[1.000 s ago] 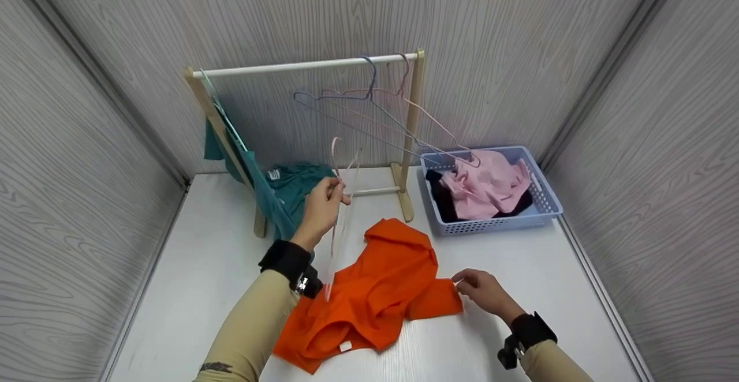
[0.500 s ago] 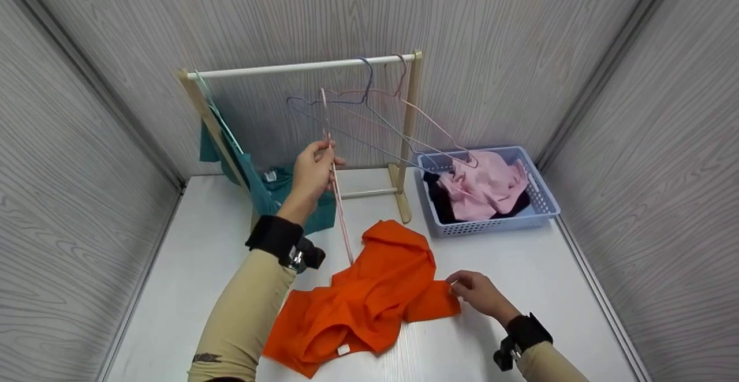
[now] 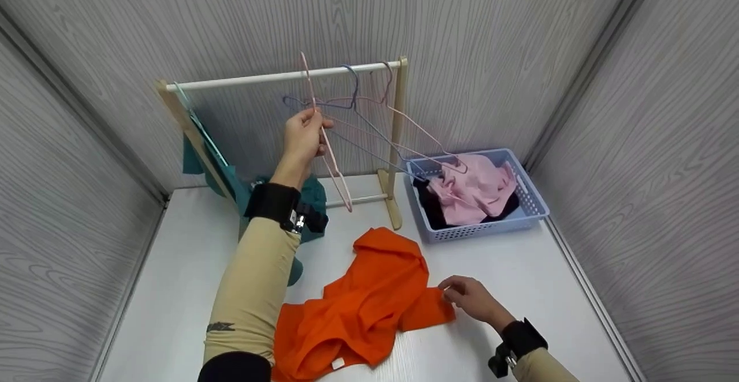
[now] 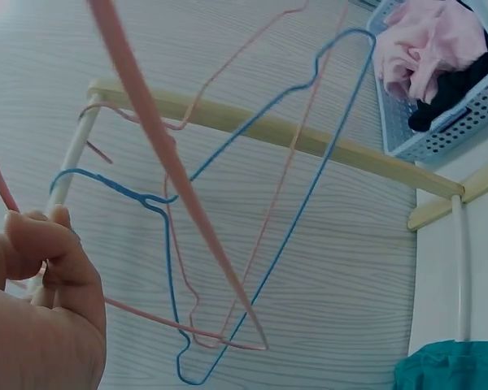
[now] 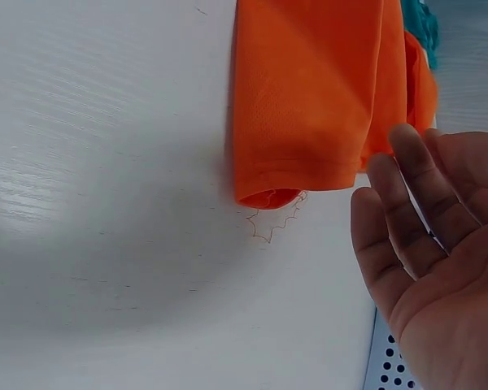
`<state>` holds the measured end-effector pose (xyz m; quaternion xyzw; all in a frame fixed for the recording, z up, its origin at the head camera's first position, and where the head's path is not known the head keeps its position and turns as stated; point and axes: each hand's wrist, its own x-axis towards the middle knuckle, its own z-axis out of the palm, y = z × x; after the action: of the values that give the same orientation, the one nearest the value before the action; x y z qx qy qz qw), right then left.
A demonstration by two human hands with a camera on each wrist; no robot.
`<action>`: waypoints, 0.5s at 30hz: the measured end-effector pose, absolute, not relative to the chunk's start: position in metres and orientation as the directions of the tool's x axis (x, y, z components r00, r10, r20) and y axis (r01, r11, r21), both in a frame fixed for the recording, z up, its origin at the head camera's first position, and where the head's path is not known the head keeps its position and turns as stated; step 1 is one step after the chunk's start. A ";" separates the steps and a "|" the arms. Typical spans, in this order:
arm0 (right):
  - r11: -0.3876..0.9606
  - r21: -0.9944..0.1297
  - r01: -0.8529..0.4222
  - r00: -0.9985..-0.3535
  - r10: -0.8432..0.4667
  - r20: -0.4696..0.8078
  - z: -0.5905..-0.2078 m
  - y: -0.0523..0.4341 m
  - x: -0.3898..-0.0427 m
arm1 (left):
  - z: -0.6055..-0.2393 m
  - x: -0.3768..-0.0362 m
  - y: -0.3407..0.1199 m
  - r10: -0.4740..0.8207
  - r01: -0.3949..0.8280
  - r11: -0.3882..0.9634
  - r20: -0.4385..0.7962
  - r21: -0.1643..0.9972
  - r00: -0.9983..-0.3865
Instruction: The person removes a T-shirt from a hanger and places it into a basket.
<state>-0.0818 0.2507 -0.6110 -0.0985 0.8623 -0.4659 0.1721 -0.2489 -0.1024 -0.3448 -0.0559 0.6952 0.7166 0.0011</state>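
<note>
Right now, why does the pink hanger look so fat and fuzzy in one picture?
In the left wrist view the pink hanger crosses close to the lens, so it looks thick and soft-edged; the left hand holding it is blurred too. In the head view the same hanger looks thin and sharper.

Count from my remote seat: three hangers, one rack, one basket, four garments.

I see one pink hanger point(image 3: 323, 134) in one hand point(image 3: 303, 134), two more hangers point(image 3: 381, 122) on one rack point(image 3: 277, 76), one orange shirt point(image 3: 358, 313), one teal garment point(image 3: 309, 197), one basket point(image 3: 528, 197) holding one pink garment point(image 3: 476, 188) and one black garment point(image 3: 427, 206).
</note>
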 end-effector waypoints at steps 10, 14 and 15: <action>0.554 -0.832 -0.027 -0.916 -0.348 -0.202 -0.621 0.245 -0.079 | -0.373 -0.249 -0.106 -0.018 -0.154 -0.001 -0.154 0.988 -0.988; 0.560 -0.827 -0.046 -0.915 -0.356 -0.190 -0.620 0.241 -0.083 | -0.384 -0.245 -0.113 -0.033 -0.126 0.100 -0.123 0.987 -0.992; 0.561 -0.826 -0.054 -0.916 -0.358 -0.183 -0.619 0.239 -0.085 | -0.388 -0.243 -0.116 -0.041 -0.119 0.135 -0.115 0.984 -0.993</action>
<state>-0.0846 0.2395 -0.6193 -0.1187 0.8676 -0.4530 0.1674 -0.2434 -0.1160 -0.3884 -0.0531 0.7528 0.6554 0.0300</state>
